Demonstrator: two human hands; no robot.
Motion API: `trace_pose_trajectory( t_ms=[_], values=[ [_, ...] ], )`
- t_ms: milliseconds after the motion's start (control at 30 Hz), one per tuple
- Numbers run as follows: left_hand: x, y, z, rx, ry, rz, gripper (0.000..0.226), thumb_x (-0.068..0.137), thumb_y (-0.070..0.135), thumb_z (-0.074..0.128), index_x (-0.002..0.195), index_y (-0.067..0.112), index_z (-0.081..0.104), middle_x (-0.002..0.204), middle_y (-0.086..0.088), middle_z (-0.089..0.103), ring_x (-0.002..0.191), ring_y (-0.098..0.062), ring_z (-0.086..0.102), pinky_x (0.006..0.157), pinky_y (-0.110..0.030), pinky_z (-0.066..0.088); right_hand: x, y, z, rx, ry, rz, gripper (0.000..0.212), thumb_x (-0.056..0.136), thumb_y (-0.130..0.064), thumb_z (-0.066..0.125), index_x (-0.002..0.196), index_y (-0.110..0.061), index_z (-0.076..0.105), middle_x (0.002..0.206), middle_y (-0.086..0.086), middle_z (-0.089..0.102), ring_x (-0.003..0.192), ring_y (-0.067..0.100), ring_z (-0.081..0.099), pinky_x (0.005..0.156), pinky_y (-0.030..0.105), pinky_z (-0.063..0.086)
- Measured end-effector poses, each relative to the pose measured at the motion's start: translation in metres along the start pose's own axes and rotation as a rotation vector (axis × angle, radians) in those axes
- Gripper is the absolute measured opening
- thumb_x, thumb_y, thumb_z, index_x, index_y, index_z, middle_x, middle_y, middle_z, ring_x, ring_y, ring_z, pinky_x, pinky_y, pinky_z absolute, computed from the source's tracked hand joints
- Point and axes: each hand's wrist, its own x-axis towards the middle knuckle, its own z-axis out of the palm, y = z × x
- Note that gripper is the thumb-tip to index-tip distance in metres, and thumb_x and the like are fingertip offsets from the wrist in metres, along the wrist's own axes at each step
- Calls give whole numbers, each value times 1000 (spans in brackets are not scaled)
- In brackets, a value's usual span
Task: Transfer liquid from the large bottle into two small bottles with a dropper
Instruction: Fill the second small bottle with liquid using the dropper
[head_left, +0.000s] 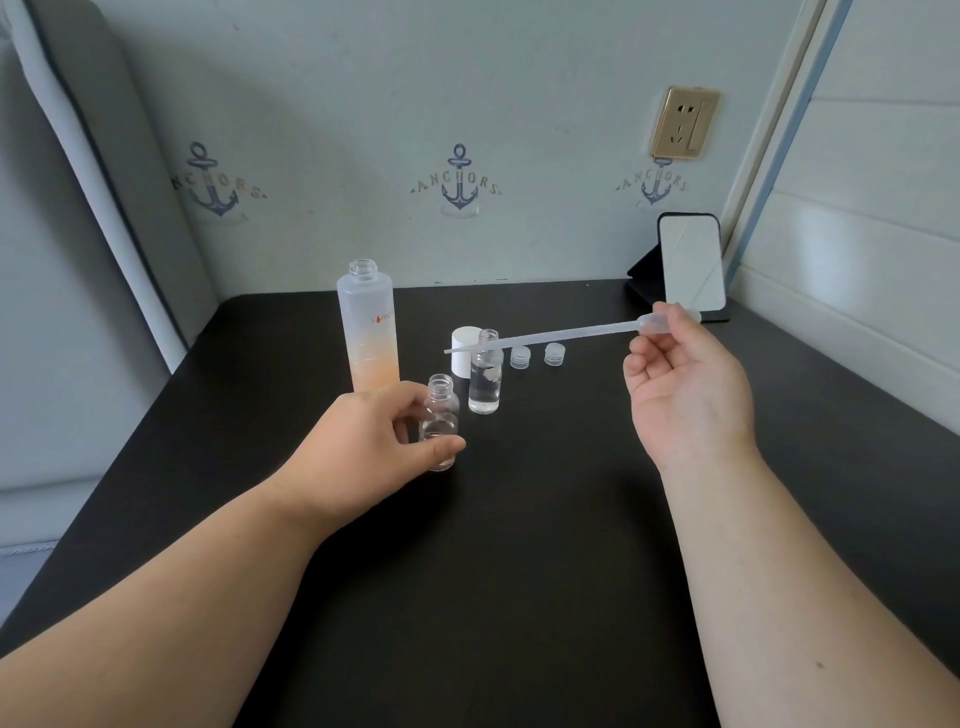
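The tall frosted large bottle (368, 328) stands uncapped at the back of the black table (519, 545), with orange-tinted liquid in its lower part. My left hand (374, 436) grips a small clear bottle (441, 415) that stands open on the table. A second small bottle (485, 374), open and holding clear liquid, stands just right of it. My right hand (685, 384) pinches the bulb of a clear plastic dropper (561, 335), held nearly level above the table, its tip pointing left near the second bottle's neck.
A white cap (464, 345) sits behind the second small bottle. Two small translucent caps (520, 357) (555, 355) lie to its right. A phone on a black stand (691, 265) leans at the back right corner. Walls close off the back and right.
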Motion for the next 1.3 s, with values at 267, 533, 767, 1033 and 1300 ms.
trace_pose_trajectory(
  t_ms=[267, 533, 767, 1033, 1300],
  values=[
    [-3, 0, -4, -183, 59, 13, 23, 88, 48, 72, 104, 32, 72, 83, 24, 70, 70, -7, 63, 65, -17, 47, 1, 3, -1, 25, -53, 46, 9, 96, -14, 66, 99, -7, 71, 80, 4, 71, 70, 16, 67, 63, 23, 53],
    [0, -1, -13, -308, 661, -113, 20, 89, 46, 57, 104, 32, 53, 92, 16, 58, 79, 7, 54, 66, -5, 42, 1, 6, 1, 28, -91, 72, 11, 95, -14, 66, 102, -6, 70, 84, 5, 72, 73, 17, 69, 66, 24, 54],
    [13, -14, -7, -266, 309, -261, 57, 89, 47, 72, 138, 31, 47, 113, 23, 61, 96, 9, 60, 75, -16, 44, -1, 7, 3, 29, -105, 72, 15, 98, -16, 65, 106, -4, 69, 85, 4, 73, 74, 15, 70, 68, 23, 55],
    [12, -13, -8, -252, 317, -226, 27, 90, 33, 73, 98, 50, 54, 93, 30, 64, 84, 13, 61, 65, -19, 43, -1, 6, 4, 43, -135, 34, 19, 96, -19, 66, 106, -3, 68, 90, -1, 77, 84, 15, 74, 75, 22, 56],
    [9, -10, -9, -223, 298, -199, 30, 87, 34, 71, 104, 54, 56, 95, 22, 65, 83, -11, 67, 76, -40, 56, -2, 6, 5, 16, -134, 9, 16, 97, -18, 65, 97, -6, 74, 91, 0, 77, 86, 16, 74, 75, 22, 56]
  ],
)
